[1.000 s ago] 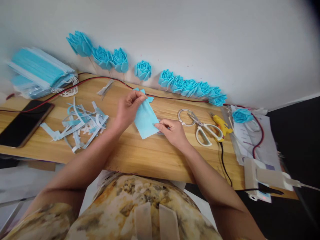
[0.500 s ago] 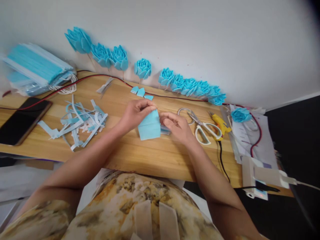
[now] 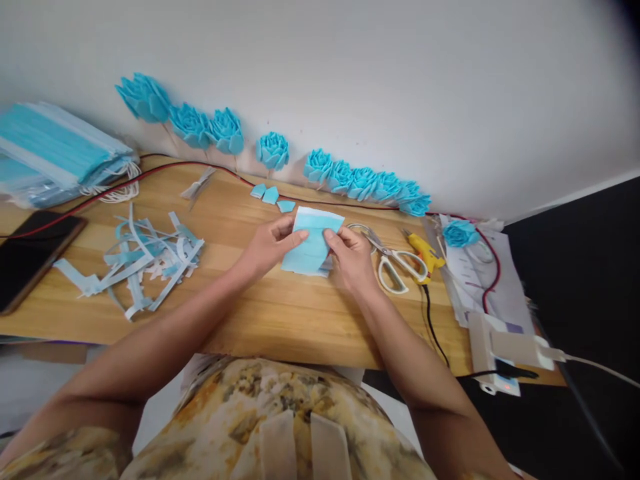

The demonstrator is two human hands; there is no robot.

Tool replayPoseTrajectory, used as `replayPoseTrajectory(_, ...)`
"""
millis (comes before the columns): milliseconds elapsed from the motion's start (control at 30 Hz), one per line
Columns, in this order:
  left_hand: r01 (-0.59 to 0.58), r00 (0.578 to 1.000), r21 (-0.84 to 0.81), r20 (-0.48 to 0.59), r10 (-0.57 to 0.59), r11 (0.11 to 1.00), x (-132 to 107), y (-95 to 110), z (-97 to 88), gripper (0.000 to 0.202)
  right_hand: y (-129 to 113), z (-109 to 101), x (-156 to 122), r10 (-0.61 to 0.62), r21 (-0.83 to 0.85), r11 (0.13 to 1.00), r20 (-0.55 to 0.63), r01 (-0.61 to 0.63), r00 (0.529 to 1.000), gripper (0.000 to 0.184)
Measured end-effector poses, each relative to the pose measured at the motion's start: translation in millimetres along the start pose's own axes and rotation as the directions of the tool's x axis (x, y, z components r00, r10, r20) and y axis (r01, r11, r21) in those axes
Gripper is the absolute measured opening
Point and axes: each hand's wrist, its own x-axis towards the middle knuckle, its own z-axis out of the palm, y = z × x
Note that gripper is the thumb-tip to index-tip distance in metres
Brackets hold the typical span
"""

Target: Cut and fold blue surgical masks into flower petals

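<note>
Over the middle of the table, a light-blue sheet of mask fabric point(image 3: 314, 245) with a pale top edge is held up between both hands. My left hand point(image 3: 273, 245) pinches its left side, thumb on the front face. On the other side, my right hand point(image 3: 353, 257) grips the right edge, its thumb also on the front. Part of another blue layer shows beneath the sheet. Just behind the left hand lie several small cut blue petals point(image 3: 271, 195). White-handled scissors point(image 3: 395, 267) rest open to the right of my right hand.
A yellow glue gun point(image 3: 425, 253) lies beyond the scissors. Fabric scraps point(image 3: 150, 257), a phone point(image 3: 37, 250) and stacked masks point(image 3: 63, 147) are at left. Blue fabric flowers point(image 3: 273, 151) line the wall. A power strip point(image 3: 485, 347) sits at the right edge.
The blue sheet has been turned and spread, its pale edge now at the top. My right hand has come onto its right side. The whole view has shifted slightly.
</note>
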Motion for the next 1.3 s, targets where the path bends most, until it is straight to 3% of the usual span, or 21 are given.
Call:
replayPoseTrajectory(133, -0.011, 1.0, 0.152, -0.027, 0.016, 0.988, -2.1, -1.4, -0.7, 0.03, -11.2, -4.5, -1.7, -0.074, -0.051, 0.996, 0.044, 0.077, 0.996, 0.033)
replayPoseTrajectory(233, -0.073, 0.996, 0.31, 0.07, 0.054, 0.948, -4.5, -0.6, 0.2, 0.026, -24.7, -9.1, -4.6, -0.149, -0.181, 0.969, 0.098, 0.165, 0.984, 0.038)
replayPoseTrajectory(367, -0.175, 0.976, 0.446, 0.197, 0.095, 0.878, -5.5, -3.3, 2.7, 0.033, -33.2, -9.1, -8.9, -0.221, -0.38, 0.888, 0.138, 0.258, 0.965, 0.023)
replayPoseTrajectory(500, -0.164, 0.978, 0.49, 0.197, 0.075, 0.856, -4.3, -5.9, 0.7, 0.028, -29.1, -13.8, -5.2, -0.331, -0.405, 0.865, -0.018, 0.296, 0.943, 0.024)
replayPoseTrajectory(667, -0.041, 0.994, 0.499, 0.108, -0.015, 0.866, -3.5, 0.4, -1.3, 0.03, -25.4, -30.4, 7.5, -0.461, -0.382, 0.853, -0.231, 0.356, 0.856, 0.029)
replayPoseTrajectory(800, 0.021, 1.0, 0.402, -0.013, -0.017, 0.915, -2.3, 3.1, 1.1, 0.026, -23.3, -34.1, 10.2, -0.51, -0.435, 0.818, -0.249, 0.375, 0.824, 0.032)
replayPoseTrajectory(967, 0.13, 0.985, 0.115, -0.124, -0.115, 0.985, 1.0, -4.4, 2.3, 0.027, -16.1, -30.9, 7.5, -0.521, -0.491, 0.792, -0.236, 0.362, 0.82, 0.034)
replayPoseTrajectory(1133, 0.186, 0.969, -0.159, -0.137, -0.208, 0.97, 3.6, -11.2, 2.7, 0.038, -12.3, -30.6, 6.8, -0.529, -0.5, 0.788, -0.251, 0.359, 0.811, 0.033)
replayPoseTrajectory(1300, 0.193, 0.967, -0.285, -0.108, -0.232, 0.939, 4.3, -11.2, 3.2, 0.042, -11.9, -30.6, 6.7, -0.543, -0.506, 0.784, -0.28, 0.359, 0.792, 0.032)
